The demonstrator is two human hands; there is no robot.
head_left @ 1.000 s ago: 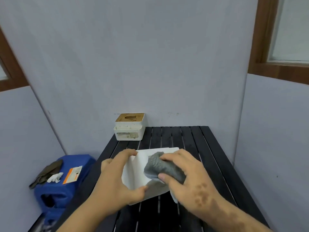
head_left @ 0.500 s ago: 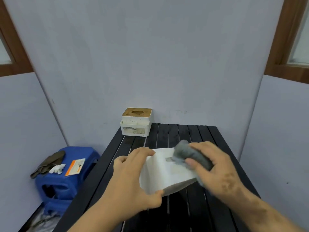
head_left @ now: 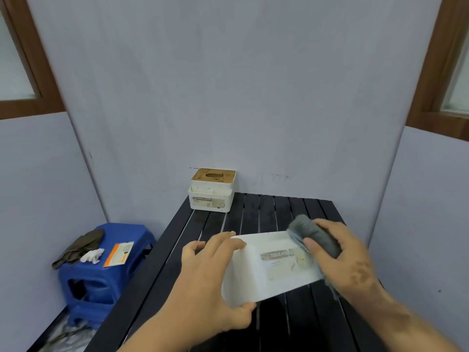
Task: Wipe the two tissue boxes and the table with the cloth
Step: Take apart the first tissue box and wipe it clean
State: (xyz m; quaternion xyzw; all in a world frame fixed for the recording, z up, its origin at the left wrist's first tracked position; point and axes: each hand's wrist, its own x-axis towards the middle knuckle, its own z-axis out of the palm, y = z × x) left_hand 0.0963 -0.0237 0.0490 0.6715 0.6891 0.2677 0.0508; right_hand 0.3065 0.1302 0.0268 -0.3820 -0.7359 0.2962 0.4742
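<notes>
While left hand (head_left: 210,278) grips box (head_left: 269,265), cloth (head_left: 313,237) shifted rightward, label uncovered

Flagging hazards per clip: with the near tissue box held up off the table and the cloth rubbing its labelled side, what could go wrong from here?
1. The left hand grips the near tissue box only at one end; pressure from the cloth at the far end could twist it out of that grip.
2. Rubbing might lift or smear the label.
3. The second tissue box, stained on top, sits at the black table's back corner and could get skipped.
</notes>
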